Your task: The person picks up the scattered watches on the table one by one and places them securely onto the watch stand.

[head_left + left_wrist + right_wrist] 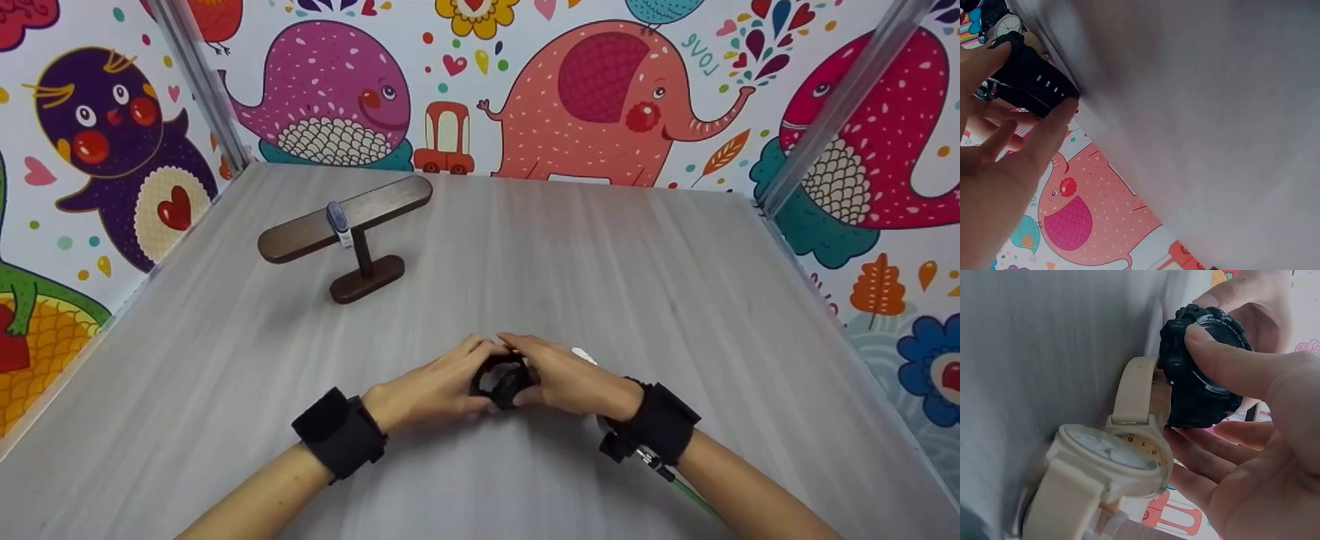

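Observation:
A black wristwatch (504,384) with a chunky case stands closed in a loop between both hands, low over the table. My left hand (441,379) grips it from the left, fingers along the holed strap (1039,84) in the left wrist view. My right hand (566,375) holds the other side; its thumb presses on the case (1176,349) in the right wrist view. Beside that hand lie cream wristwatches: one with a pale dial (1109,449) and one with an orange-toned dial (1148,445). From above, the right hand mostly hides them, leaving a white bit (583,355).
At the back left of the grey table (600,285) stands a brown wooden T-shaped watch stand (390,202) with a dark bluish watch (337,217) on its bar. Printed cartoon walls (465,75) and metal posts (206,82) border the table. A green cable (694,495) trails from the right wristband.

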Demonstrator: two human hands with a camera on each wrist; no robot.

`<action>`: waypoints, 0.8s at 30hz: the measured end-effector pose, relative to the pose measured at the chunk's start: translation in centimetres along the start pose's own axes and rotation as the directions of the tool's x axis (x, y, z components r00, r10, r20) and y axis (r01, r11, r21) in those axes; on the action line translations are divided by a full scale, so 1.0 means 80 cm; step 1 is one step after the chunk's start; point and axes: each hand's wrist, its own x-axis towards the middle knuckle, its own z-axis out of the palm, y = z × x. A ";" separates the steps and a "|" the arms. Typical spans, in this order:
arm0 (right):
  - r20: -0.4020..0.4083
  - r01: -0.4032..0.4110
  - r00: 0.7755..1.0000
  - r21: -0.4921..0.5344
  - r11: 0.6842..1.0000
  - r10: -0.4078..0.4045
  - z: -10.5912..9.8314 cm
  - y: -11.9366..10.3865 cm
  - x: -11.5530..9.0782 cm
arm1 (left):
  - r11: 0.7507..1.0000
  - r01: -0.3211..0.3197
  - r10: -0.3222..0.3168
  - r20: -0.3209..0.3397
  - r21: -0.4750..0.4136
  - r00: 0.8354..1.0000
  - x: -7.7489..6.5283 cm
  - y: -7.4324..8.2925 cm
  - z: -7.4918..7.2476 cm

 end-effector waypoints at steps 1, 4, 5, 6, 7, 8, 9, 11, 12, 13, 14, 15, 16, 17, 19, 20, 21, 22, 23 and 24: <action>-0.002 -0.005 1.000 0.001 1.000 0.005 0.000 -0.001 0.001 | 1.000 0.007 -0.007 -0.001 -0.011 1.000 0.000 -0.001 0.000; -0.014 -0.013 1.000 0.003 1.000 0.013 0.000 -0.001 0.002 | 0.999 0.008 -0.009 -0.011 -0.038 1.000 -0.001 -0.002 -0.002; -0.020 -0.012 1.000 0.003 1.000 0.012 0.001 -0.002 0.002 | 0.999 0.003 -0.003 -0.016 -0.042 1.000 -0.001 -0.003 -0.002; -0.027 -0.009 1.000 0.003 1.000 0.009 0.001 -0.002 0.002 | 0.999 0.005 -0.005 -0.016 -0.050 1.000 -0.001 -0.003 -0.002; -0.034 -0.004 0.999 0.001 1.000 0.004 0.002 -0.002 0.002 | 0.999 -0.002 0.001 -0.020 -0.052 1.000 -0.001 -0.004 -0.002; -0.040 0.003 0.999 -0.001 1.000 -0.003 0.002 -0.002 0.001 | 0.998 -0.007 0.006 -0.023 -0.057 1.000 -0.002 -0.004 -0.003; -0.045 0.007 0.999 -0.004 1.000 -0.008 0.002 -0.002 0.001 | 0.998 -0.007 0.006 -0.025 -0.063 1.000 -0.002 -0.004 -0.003; -0.052 0.017 0.998 -0.009 1.000 -0.018 0.002 -0.002 0.001 | 0.997 -0.010 0.008 -0.029 -0.072 1.000 -0.003 -0.005 -0.006; -0.057 0.019 0.998 -0.012 1.000 -0.020 0.002 -0.003 0.001 | 0.997 -0.008 0.005 -0.030 -0.077 1.000 -0.003 -0.004 -0.007; -0.061 0.016 0.998 -0.010 1.000 -0.017 0.002 -0.004 0.001 | 0.997 -0.010 0.008 -0.035 -0.081 0.999 -0.004 -0.004 -0.010; -0.068 0.012 0.998 -0.003 1.000 -0.012 0.001 -0.004 0.001 | 0.996 -0.009 0.005 -0.040 -0.086 0.999 -0.004 -0.003 -0.013; -0.077 0.005 0.997 0.013 1.000 -0.004 0.000 -0.006 0.001 | 0.996 -0.007 0.003 -0.046 -0.090 0.999 -0.004 -0.003 -0.016; -0.088 -0.002 0.996 0.032 1.000 0.005 -0.001 -0.007 0.001 | 0.996 -0.010 0.005 -0.054 -0.094 0.999 -0.004 -0.002 -0.020; -0.101 -0.012 0.995 0.053 0.999 0.017 -0.003 -0.008 0.001 | 0.995 -0.011 0.005 -0.063 -0.101 0.998 -0.004 -0.001 -0.024; -0.131 -0.023 0.991 0.107 0.994 0.037 -0.006 -0.010 0.001 | 0.994 -0.017 0.007 -0.086 -0.112 0.996 -0.003 0.001 -0.032; -0.148 -0.023 0.988 0.134 0.991 0.043 -0.007 -0.011 0.002 | 0.993 -0.027 0.015 -0.101 -0.117 0.995 -0.003 0.002 -0.036; -0.167 -0.019 0.985 0.157 0.987 0.045 -0.009 -0.012 0.002 | 0.992 -0.040 0.025 -0.117 -0.122 0.993 -0.002 0.002 -0.039; -0.186 -0.011 0.982 0.174 0.985 0.043 -0.010 -0.013 0.002 | 0.991 -0.054 0.036 -0.135 -0.125 0.990 -0.002 0.003 -0.042; -0.205 -0.001 0.978 0.190 0.982 0.041 -0.012 -0.013 0.002 | 0.990 -0.068 0.049 -0.157 -0.123 0.986 -0.002 0.005 -0.044; -0.227 0.010 0.973 0.205 0.979 0.038 -0.013 -0.014 0.002 | 0.990 -0.083 0.061 -0.179 -0.117 0.982 -0.002 0.006 -0.046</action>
